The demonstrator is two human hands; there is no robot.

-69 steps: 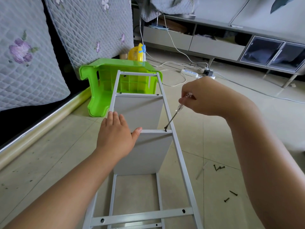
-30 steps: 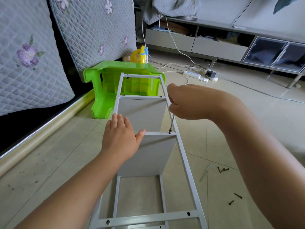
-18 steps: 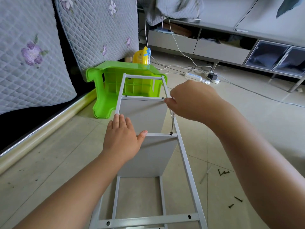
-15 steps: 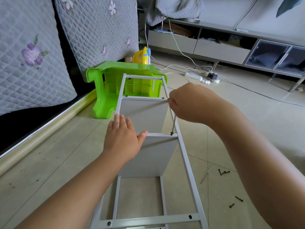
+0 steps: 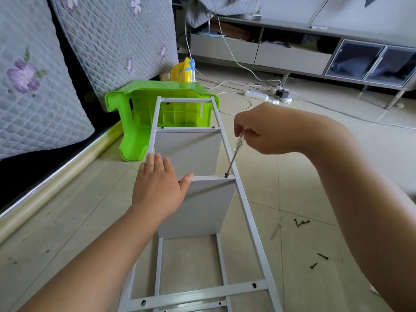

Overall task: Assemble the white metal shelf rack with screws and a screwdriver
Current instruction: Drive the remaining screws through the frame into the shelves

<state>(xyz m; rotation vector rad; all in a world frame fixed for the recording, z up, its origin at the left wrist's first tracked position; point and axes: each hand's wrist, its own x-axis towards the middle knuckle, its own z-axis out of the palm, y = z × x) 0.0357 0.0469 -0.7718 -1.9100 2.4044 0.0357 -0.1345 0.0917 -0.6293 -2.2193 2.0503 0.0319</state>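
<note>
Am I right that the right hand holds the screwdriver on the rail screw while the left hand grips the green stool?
Not quite: in the head view the left hand rests on the white shelf panel, not the green stool. The right hand does hold the screwdriver.

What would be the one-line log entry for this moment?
step: driving screw | right hand: grips screwdriver | left hand: presses shelf panel

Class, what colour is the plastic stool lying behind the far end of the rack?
Bright green stool, clearest in the head view.

Two bare forearms, no sleeves in view; left hand (image 5: 157, 188), right hand (image 5: 261, 131), no rings, no watch
</note>
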